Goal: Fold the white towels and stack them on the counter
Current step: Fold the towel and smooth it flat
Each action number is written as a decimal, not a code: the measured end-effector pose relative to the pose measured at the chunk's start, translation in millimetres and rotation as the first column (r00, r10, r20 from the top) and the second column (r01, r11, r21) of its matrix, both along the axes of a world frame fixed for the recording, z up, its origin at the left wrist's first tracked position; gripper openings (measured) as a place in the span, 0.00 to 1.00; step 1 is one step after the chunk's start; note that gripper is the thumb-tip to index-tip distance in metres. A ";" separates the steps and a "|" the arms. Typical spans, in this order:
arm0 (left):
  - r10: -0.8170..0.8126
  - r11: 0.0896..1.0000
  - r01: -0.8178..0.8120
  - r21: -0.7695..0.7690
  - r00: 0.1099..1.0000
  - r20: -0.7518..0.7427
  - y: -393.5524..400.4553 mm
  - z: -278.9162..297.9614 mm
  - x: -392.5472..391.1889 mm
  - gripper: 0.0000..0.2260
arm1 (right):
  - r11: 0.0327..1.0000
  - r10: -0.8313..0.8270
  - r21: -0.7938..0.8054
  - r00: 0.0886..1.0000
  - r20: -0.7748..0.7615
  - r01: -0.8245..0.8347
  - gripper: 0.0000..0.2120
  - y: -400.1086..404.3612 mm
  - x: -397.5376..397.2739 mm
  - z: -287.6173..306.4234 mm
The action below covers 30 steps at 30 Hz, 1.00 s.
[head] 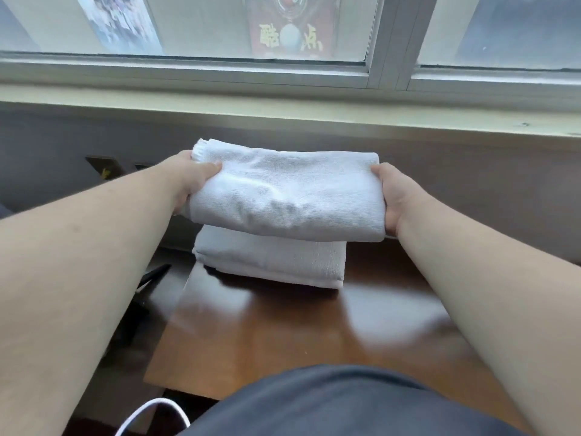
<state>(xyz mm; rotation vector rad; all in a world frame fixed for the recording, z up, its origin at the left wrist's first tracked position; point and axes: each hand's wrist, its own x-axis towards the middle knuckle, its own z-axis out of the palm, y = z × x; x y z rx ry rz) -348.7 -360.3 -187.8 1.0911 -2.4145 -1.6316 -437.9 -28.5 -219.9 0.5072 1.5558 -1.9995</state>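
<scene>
1. Towel [287, 193], folded, held at mid-frame just above the stack, not yet set down.
2. Stack [270, 259] of folded towels on the counter [283, 335], lower centre.
3. Left hand [191, 180] and right hand [391, 196] grip the towel's ends, fingers curled.

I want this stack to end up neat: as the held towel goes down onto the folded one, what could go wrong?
1. The held towel, gripped at its ends by the left hand and right hand, looks wider than the folded towel below, so its ends may overhang and droop.
2. A loose corner sticks out by the left hand; it could unfold on release.
3. The folded towel sits near the left edge of the wooden counter; an off-centre drop might push it over.
</scene>
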 end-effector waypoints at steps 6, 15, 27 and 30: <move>-0.059 0.996 0.054 0.067 0.995 0.081 -38.2 -31.6 -37.9 0.14 | 0.989 -0.144 0.013 0.988 0.056 0.144 0.18 -32.0 -5.7 -32.0; -0.171 0.978 0.128 0.164 0.943 0.284 -53.2 -105.3 -57.9 0.32 | 0.971 -0.207 0.147 0.970 0.131 0.188 0.14 -47.2 -4.9 -85.1; -0.217 0.865 0.029 0.501 0.921 0.322 -56.2 -120.7 -68.8 0.18 | 0.949 -0.121 0.312 0.969 0.216 0.049 0.19 -45.1 -4.9 -95.0; -0.224 0.841 0.039 0.540 0.933 0.282 -63.0 -121.7 -66.9 0.15 | 0.947 -0.100 0.321 0.973 0.210 0.028 0.21 -46.5 -4.4 -94.9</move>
